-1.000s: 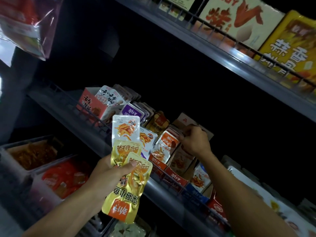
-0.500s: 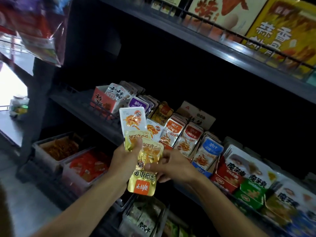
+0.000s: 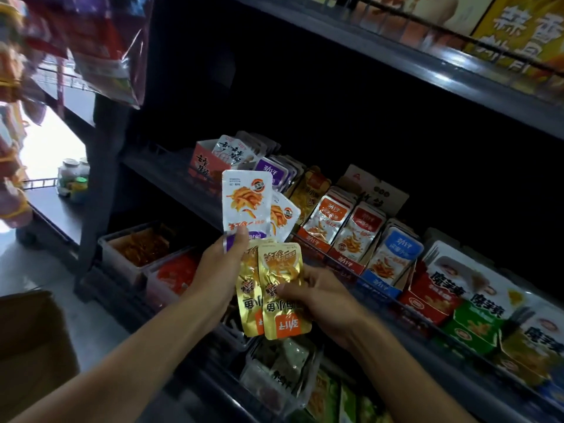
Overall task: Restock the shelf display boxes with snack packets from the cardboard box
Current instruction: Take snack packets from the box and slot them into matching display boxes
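My left hand [image 3: 218, 270] grips a fan of snack packets — thumb pressed on the front of the white packet [image 3: 246, 204], which stands upright at 12 o'clock from the hand; a second white packet [image 3: 282, 216] peeks out behind it at 1 o'clock. My right hand [image 3: 325, 300] pinches the front gold packet [image 3: 282, 290], thumb on its face, fingers curled behind; another gold packet [image 3: 248, 296] lies just behind it at 9 o'clock, overlapped. Display boxes [image 3: 331, 221] with upright packets line the middle shelf [image 3: 171, 181] at 1–3 o'clock from my hands — the gold ones sit well apart from them. Cardboard box [image 3: 30, 346] at 8 o'clock, its contents hidden.
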Motion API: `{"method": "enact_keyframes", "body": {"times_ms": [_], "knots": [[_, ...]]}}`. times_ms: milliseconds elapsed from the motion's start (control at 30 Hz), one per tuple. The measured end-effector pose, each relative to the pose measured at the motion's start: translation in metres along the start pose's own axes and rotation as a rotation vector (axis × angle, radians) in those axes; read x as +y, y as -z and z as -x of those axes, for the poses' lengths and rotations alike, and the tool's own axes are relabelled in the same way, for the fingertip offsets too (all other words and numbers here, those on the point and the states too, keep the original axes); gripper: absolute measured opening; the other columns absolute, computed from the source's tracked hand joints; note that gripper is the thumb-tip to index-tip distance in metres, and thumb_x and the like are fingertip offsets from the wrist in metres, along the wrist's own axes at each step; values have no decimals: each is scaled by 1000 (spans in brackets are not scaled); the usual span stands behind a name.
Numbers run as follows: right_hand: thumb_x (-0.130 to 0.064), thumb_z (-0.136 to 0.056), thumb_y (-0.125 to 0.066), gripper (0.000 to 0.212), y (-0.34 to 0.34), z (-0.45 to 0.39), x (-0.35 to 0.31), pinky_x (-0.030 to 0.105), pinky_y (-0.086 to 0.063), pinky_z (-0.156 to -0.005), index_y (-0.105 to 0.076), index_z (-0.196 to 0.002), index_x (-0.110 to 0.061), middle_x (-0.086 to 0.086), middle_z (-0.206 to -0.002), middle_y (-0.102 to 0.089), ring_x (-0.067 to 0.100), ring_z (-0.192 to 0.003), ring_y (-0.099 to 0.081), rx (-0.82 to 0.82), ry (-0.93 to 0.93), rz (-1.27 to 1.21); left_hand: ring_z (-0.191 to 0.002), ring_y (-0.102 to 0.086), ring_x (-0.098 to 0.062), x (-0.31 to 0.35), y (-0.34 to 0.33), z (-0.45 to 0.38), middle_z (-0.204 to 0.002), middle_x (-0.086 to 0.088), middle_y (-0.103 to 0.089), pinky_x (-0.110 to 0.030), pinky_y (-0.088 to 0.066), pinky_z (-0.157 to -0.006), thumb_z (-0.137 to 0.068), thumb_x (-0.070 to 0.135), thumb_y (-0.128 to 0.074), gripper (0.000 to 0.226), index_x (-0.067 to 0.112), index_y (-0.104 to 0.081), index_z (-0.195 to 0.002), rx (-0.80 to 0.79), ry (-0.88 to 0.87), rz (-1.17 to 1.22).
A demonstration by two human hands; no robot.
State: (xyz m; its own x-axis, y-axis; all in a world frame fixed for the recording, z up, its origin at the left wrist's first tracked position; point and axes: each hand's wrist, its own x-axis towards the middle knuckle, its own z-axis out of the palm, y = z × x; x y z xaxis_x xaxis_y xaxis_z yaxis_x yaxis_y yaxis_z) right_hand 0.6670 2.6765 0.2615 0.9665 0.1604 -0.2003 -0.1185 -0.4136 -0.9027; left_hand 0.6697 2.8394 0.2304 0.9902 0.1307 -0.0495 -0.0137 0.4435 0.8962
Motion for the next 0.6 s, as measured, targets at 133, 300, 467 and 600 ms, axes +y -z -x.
{"method": "enact_keyframes", "body": {"times_ms": [133,300,467,600], "knots": [[-7,-90,-66,21,-2,-2,2,48,-58,-85,-63,-110,1,15,-102,-74,30,-92,-71,-55,-17,5,-92,-73,-21,5,17,-3,-102,1,-76,-49,-56,-90,-102,35,-50,21,26,-68,-106,-23,-43,-98],[-13,-92,-65,21,2,0,-11,36,-59,-80,-64,-114,-12,0,-100,-74,16,-91,-72,-124,56,184,-80,-75,-13,6,31,-5,-92,7,-77,-35,-58,-74,-102,26,-52,19,24,-70,-105,-79,-45,-224],[-15,-88,-69,26,5,2,-27,30,-56,-78,-63,-113,-11,2,-103,-71,16,-90,-71,-117,131,307,-88,-73,-29,14,34,-8,-98,-8,-77,-46,-59,-82,-98,10,-56,17,15,-71,-102,-75,50,-83],[-7,-87,-67,24,16,4,-41,25,-55,-58,-62,-111,-5,6,-87,-73,14,-69,-71,44,168,11,-79,-72,-25,14,38,-8,-95,-9,-75,-41,-60,-67,-95,3,-55,19,12,-64,-109,-68,89,42]]}}
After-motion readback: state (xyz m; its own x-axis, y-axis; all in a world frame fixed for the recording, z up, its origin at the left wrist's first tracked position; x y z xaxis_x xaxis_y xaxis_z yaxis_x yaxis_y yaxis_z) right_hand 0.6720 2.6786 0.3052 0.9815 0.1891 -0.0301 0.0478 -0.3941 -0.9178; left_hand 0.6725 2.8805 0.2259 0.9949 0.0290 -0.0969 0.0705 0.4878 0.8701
